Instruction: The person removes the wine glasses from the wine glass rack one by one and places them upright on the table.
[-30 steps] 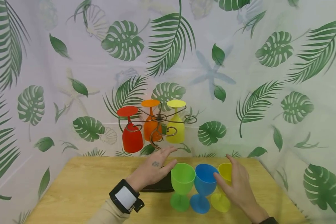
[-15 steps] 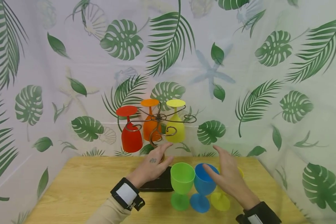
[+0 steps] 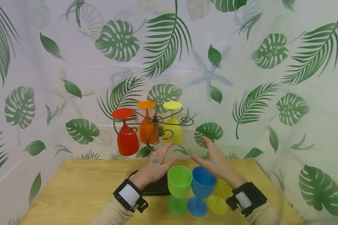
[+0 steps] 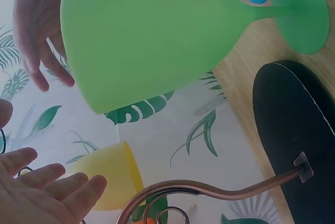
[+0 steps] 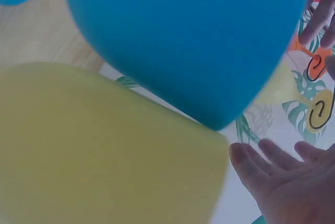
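Note:
My left hand (image 3: 155, 164) is held in the air in front of the wire rack, fingers extended, just left of a green goblet (image 3: 179, 182). My right hand (image 3: 217, 162) hovers behind and above a blue goblet (image 3: 204, 183), thumb and fingers spread and holding nothing. Partly covered by the right wrist, a yellow goblet (image 3: 218, 204) stands at the right end of this upright row. In the left wrist view, the left fingers (image 4: 78, 195) overlap a pale yellow goblet (image 4: 112, 177). The right fingertips (image 5: 243, 153) appear beside the upright yellow goblet's rim (image 5: 222, 145).
A bronze-coloured wire goblet rack (image 3: 155, 119) stands on a black base (image 3: 156, 187). Upside down on it hang a red goblet (image 3: 127, 143), an orange goblet (image 3: 148, 131) and a light yellow goblet (image 3: 172, 131). Behind the wooden table (image 3: 81, 187) hangs a leaf-patterned cloth (image 3: 169, 56).
My right hand has moved left and upward, away from the yellow goblet to above and behind the blue one. My left hand has barely moved. The goblets stay where they were.

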Demonstrator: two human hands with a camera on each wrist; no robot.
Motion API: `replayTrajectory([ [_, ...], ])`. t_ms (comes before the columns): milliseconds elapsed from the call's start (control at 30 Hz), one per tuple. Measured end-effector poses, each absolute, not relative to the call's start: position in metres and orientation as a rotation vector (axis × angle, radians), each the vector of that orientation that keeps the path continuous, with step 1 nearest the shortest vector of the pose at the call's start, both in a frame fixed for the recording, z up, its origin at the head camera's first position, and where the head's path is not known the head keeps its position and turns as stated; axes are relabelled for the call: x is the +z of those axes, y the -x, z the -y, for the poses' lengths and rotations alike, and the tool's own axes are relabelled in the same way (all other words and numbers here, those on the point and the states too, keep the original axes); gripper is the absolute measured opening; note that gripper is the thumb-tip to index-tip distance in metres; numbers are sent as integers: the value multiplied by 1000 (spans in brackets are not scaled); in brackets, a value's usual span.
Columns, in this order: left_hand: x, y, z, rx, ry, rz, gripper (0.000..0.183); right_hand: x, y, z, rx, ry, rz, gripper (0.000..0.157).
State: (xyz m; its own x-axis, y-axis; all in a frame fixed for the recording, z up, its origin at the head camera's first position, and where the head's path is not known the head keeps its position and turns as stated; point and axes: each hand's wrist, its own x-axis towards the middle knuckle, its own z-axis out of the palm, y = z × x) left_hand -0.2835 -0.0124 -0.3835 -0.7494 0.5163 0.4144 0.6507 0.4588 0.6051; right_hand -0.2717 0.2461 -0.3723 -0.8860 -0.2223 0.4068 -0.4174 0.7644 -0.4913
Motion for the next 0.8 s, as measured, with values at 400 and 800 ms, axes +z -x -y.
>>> replayTrajectory([
  [400,-381,286,8,-1166,1007,2552,63,-345,297,-229,968,-501,2735,84],
  [800,-380,286,11,-1141,975,2553,63,-345,327,-199,1009,-467,2772,90],
])
